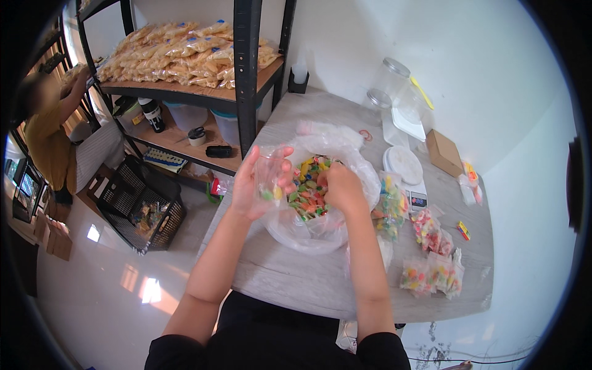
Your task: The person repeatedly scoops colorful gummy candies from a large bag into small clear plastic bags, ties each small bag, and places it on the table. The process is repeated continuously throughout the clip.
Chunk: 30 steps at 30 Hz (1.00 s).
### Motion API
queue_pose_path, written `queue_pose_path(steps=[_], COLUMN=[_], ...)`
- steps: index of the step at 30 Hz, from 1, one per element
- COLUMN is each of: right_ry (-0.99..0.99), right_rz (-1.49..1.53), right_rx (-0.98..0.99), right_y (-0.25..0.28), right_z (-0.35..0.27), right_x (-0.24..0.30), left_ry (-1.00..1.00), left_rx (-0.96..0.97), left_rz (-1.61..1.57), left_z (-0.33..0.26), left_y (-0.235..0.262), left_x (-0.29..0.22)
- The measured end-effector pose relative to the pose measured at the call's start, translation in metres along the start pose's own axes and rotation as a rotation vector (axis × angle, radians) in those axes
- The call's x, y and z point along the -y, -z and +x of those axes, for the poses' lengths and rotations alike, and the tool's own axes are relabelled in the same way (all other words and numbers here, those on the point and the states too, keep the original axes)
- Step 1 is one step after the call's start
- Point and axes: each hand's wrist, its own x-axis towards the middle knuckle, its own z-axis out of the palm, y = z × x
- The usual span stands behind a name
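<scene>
I see my left hand (250,185) with its grip closed on a small clear bag (271,179), held upright above the table (296,277) edge with a few candies at its bottom. My right hand (342,185) is down inside the big bag (327,228) of mixed candies (305,191); I cannot tell how its grip stands. Filled packets (431,274) lie to the right, near a scale (407,169).

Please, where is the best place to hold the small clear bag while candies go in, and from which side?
Probably at its open top edge, from the left, as the left hand does with the small clear bag: the film is limp, and the right hand works in the big candy bag on the other side.
</scene>
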Motion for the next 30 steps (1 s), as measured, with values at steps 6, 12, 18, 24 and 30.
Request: queue_pose_path(steps=[6,12,18,24,30], right_ry=[0.111,0.097,0.138,0.257,0.385], right_rz=[-0.061,0.084,0.335,0.564,0.685], right_rx=[-0.065,-0.006,-0.024,-0.254,-0.232], right_y=[-0.007,0.003,0.04,0.082,0.089], right_z=[0.001,-0.006,-0.02,-0.042,-0.046], right_x=[-0.005,-0.01,-0.005,0.009,0.02], left_ry=[0.028,0.044,0.066,0.297,0.47], left_rx=[0.01,-0.002,-0.014,0.019,0.061], left_rz=[-0.077,-0.023,0.064,0.156,0.26], left_z=[0.0,0.0,0.001,-0.001,-0.005], left_y=[-0.002,-0.002,-0.002,-0.004,-0.006], left_x=[0.0,0.001,0.006,0.01,0.014])
